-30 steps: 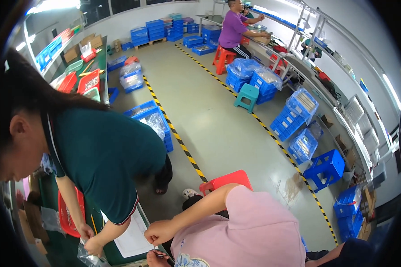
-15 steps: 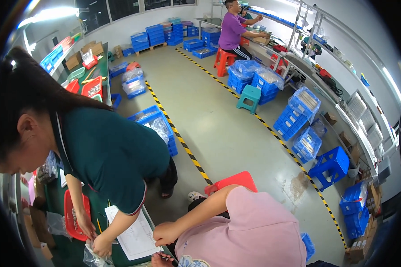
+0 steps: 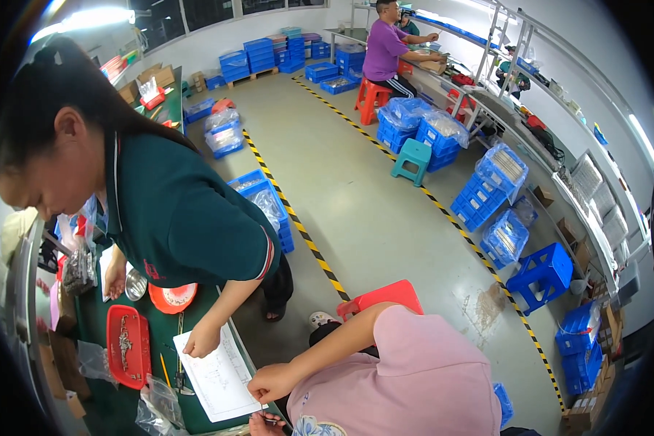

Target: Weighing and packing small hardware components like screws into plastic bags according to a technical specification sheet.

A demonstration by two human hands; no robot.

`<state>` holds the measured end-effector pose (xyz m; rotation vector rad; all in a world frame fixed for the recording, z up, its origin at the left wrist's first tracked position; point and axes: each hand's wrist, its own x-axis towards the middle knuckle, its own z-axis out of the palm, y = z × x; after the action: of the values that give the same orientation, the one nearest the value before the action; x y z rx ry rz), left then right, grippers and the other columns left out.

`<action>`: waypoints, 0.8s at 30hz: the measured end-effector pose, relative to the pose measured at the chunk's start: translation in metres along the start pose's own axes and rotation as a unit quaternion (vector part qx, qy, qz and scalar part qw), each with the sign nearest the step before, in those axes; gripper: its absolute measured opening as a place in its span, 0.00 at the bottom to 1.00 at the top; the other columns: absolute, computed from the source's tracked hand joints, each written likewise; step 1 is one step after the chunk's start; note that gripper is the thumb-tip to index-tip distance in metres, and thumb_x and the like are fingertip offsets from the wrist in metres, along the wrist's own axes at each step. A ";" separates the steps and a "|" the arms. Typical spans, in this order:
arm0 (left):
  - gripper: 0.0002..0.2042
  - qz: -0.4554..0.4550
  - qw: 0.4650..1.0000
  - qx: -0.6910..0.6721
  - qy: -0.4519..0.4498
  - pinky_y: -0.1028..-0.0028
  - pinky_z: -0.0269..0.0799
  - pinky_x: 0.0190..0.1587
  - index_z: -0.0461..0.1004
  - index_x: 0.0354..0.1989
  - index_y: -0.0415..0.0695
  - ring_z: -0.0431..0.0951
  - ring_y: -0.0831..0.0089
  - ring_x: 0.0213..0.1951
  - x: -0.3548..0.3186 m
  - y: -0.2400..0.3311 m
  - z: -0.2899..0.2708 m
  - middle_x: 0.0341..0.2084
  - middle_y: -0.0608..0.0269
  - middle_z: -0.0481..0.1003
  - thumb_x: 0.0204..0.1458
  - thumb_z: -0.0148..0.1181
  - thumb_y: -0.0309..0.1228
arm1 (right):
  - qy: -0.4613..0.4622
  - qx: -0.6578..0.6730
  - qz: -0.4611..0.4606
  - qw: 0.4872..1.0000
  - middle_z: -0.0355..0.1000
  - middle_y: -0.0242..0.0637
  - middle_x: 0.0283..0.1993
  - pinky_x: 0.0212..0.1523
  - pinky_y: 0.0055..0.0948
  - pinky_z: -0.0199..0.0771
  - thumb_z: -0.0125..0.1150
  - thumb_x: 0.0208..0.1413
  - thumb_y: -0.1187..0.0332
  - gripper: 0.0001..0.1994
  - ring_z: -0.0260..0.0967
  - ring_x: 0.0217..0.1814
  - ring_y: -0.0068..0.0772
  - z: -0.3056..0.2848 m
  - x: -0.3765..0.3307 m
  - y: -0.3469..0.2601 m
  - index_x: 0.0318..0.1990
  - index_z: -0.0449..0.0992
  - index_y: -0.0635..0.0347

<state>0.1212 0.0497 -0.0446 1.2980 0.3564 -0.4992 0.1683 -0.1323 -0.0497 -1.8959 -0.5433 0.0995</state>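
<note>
Co-worker's hands (image 3: pixel 204 339) now off bag (image 3: pixel 160 407), parts (image 3: pixel 124 341) in tray (image 3: pixel 144 349)

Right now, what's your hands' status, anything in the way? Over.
Right hand pinches thin dark rod-like piece. Left hand adjacent, grip unclear. Co-worker's hand over rectangular white paper sheet nearby.

The right arm (image 3: pixel 330 343), bare below a pink sleeve (image 3: pixel 414 341), slants toward the near edge of the worktop (image 3: pixel 110 411). There the right hand (image 3: pixel 272 381) curls in a pinch, just beside the left hand (image 3: pixel 260 426), also curled and partly cut off below.
</note>
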 end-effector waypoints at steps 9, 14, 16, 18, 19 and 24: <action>0.09 0.000 1.000 0.010 -0.007 0.74 0.57 0.30 0.65 0.24 0.42 0.60 0.75 0.26 0.004 -0.001 -0.002 0.21 0.65 0.64 0.49 0.45 0.35 | -0.070 0.017 0.149 0.986 0.68 0.35 0.19 0.23 0.27 0.65 0.56 0.39 0.64 0.09 0.67 0.22 0.29 -0.003 0.001 -0.008 0.21 0.70 0.61; 0.10 0.011 1.000 0.000 -0.002 0.75 0.56 0.29 0.64 0.22 0.43 0.59 0.75 0.24 -0.001 0.003 0.002 0.19 0.66 0.63 0.49 0.45 0.35 | 0.002 0.086 0.061 0.994 0.68 0.33 0.16 0.22 0.28 0.65 0.54 0.41 0.63 0.10 0.67 0.20 0.30 0.002 0.000 -0.008 0.19 0.70 0.61; 0.10 0.022 1.000 0.002 0.010 0.75 0.56 0.29 0.64 0.21 0.43 0.59 0.75 0.24 -0.006 0.006 0.010 0.18 0.65 0.63 0.48 0.46 0.36 | -0.082 0.098 0.172 0.977 0.68 0.34 0.18 0.23 0.28 0.65 0.55 0.40 0.65 0.08 0.67 0.22 0.29 -0.009 0.004 -0.017 0.20 0.70 0.61; 0.10 0.034 0.999 0.002 0.020 0.75 0.56 0.28 0.64 0.21 0.42 0.59 0.75 0.23 -0.009 0.009 0.015 0.18 0.65 0.63 0.48 0.46 0.36 | -0.163 0.104 0.281 0.940 0.69 0.34 0.20 0.24 0.27 0.65 0.56 0.39 0.67 0.07 0.68 0.24 0.29 -0.011 0.004 -0.018 0.21 0.70 0.60; 0.11 0.036 0.999 0.009 0.025 0.75 0.56 0.28 0.64 0.21 0.42 0.59 0.75 0.23 -0.009 0.009 0.016 0.18 0.65 0.63 0.48 0.47 0.36 | -0.113 0.053 0.194 0.973 0.69 0.35 0.20 0.23 0.26 0.65 0.56 0.39 0.66 0.07 0.68 0.22 0.28 0.000 0.002 -0.005 0.22 0.70 0.61; 0.11 0.029 0.999 0.001 0.036 0.74 0.56 0.28 0.64 0.20 0.40 0.60 0.74 0.23 -0.005 -0.001 0.008 0.18 0.64 0.64 0.47 0.48 0.35 | -0.026 0.078 0.014 0.996 0.68 0.36 0.17 0.19 0.23 0.65 0.55 0.41 0.62 0.11 0.67 0.16 0.25 0.017 -0.001 0.015 0.22 0.69 0.63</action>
<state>0.1163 0.0429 -0.0413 1.3274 0.3775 -0.4040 0.1668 -0.1222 -0.0700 -1.7526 -0.5289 0.2053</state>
